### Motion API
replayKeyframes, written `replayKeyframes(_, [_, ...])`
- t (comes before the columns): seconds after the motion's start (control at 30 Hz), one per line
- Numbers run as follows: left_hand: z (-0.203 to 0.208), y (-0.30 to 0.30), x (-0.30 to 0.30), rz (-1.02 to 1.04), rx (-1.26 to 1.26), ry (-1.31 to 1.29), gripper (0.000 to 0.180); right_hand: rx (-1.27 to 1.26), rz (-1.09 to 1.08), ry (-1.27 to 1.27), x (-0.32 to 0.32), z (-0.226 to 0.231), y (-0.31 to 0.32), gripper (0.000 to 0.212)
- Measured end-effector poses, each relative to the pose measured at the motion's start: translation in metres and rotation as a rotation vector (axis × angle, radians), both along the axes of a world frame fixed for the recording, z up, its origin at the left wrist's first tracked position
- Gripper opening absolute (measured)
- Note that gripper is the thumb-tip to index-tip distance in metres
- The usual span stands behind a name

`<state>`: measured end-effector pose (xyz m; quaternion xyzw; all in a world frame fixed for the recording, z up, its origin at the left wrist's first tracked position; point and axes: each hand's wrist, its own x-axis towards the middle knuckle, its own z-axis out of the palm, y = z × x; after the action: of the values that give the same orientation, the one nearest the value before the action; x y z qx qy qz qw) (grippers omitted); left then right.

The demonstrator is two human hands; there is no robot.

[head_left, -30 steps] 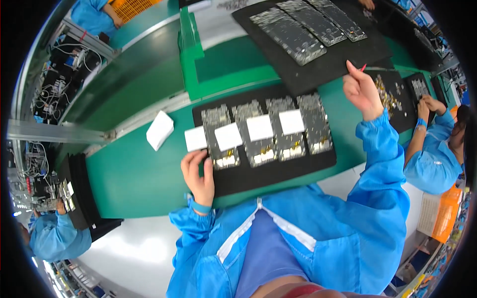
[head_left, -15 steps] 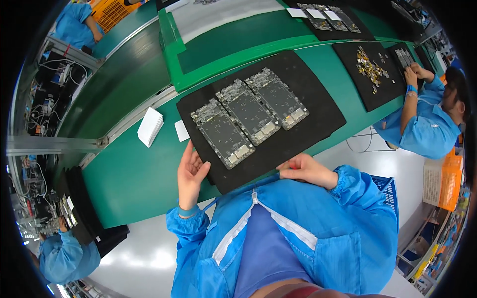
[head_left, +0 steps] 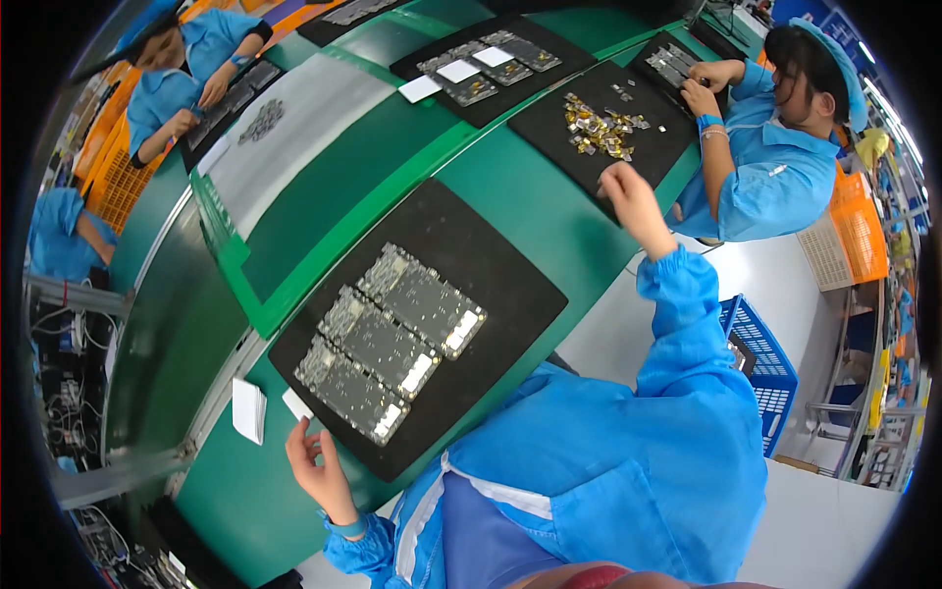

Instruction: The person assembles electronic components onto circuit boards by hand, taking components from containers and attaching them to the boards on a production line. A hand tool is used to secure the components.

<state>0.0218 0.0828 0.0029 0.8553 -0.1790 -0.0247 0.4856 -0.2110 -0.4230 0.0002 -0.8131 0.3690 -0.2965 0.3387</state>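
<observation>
The black mat (head_left: 500,285) lies aslant on the green table (head_left: 549,211) before us. Beyond it we have a second mat (head_left: 574,169) bearing gold-coloured parts (head_left: 601,128). Three circuit boards (head_left: 383,342) sit side by side on the first mat. Our right hand (head_left: 636,206), fingers bent, hangs near the second mat; we cannot tell whether it pinches anything. Our left hand (head_left: 319,471) curls loosely, thumb apart from the fingers, just beside a white card (head_left: 296,404).

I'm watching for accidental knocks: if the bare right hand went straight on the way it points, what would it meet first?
The right hand would probably meet the pile of small gold-and-silver parts on the flat black mat; its height is unclear, so it might pass above.
</observation>
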Motion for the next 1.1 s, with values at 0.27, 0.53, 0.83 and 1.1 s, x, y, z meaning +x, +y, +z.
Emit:
replayKeyframes(0.27, [0.011, -0.025, 0.001, -0.053, 0.108, -0.114, 0.027, -0.431, -0.307, 0.41, 0.024, -0.003, -0.097, 0.041])
replayKeyframes(0.53, [0.011, -0.017, 0.003, -0.031, 0.157, -0.104, 0.024, -0.576, -0.21, 0.544, 0.046, -0.004, -0.105, 0.02])
replayKeyframes(0.83, [0.029, -0.016, 0.008, -0.006, 0.036, -0.175, 0.018, -0.243, -0.07, 0.132, 0.065, 0.021, -0.074, 0.021])
replayKeyframes(1.1, [0.06, -0.1, 0.003, -0.519, -0.098, -0.036, 0.019, 0.415, 0.658, 0.205, 0.14, 0.028, 0.071, 0.021])
